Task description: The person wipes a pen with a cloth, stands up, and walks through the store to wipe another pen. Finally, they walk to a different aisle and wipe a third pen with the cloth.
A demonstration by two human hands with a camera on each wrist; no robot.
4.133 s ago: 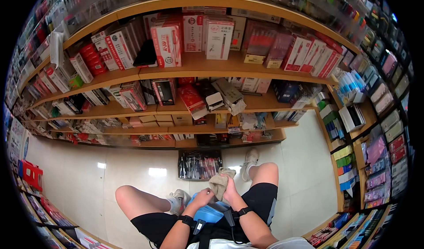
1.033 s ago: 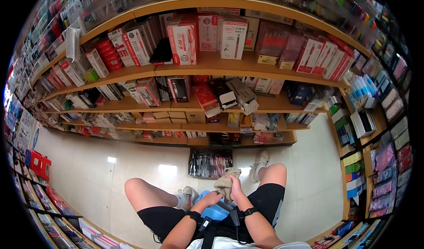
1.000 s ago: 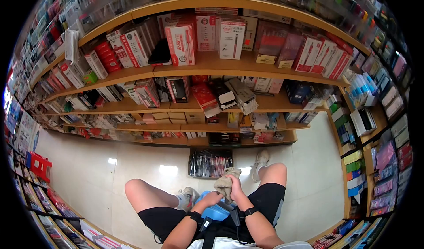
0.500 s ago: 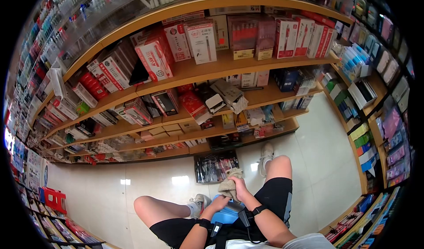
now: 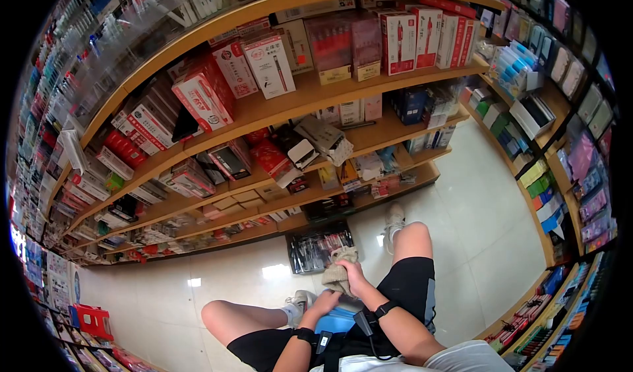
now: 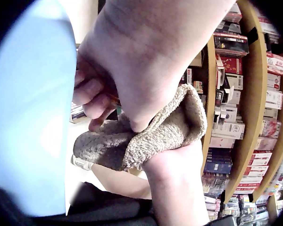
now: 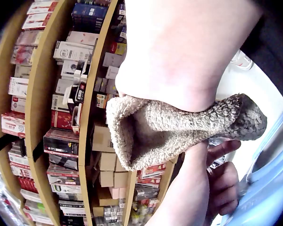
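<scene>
A beige-grey terry cloth (image 5: 336, 279) is bunched between both hands, above the seated person's lap. My right hand (image 5: 356, 280) grips it from the right, and its fingers are mostly hidden by the folds in the right wrist view. One end of the cloth (image 7: 155, 127) gapes like a tube there; the other is darker and soiled. My left hand (image 5: 325, 302) is curled beside the lower end, thumb at the fabric in the left wrist view. Between those left fingers (image 6: 92, 94) shows a sliver of a slim pen-like thing, mostly hidden.
An open black box (image 5: 320, 247) packed with pens stands on the floor ahead. Behind it, wooden shelves (image 5: 290, 110) carry many pen boxes. A smooth blue plastic thing (image 5: 336, 320) lies under the hands. More racks rise at right, and a red crate (image 5: 92, 322) sits at far left.
The head view has turned, so the shelves now slant and sit further left. Both hands stay together at the cloth, with only small movement between them.
</scene>
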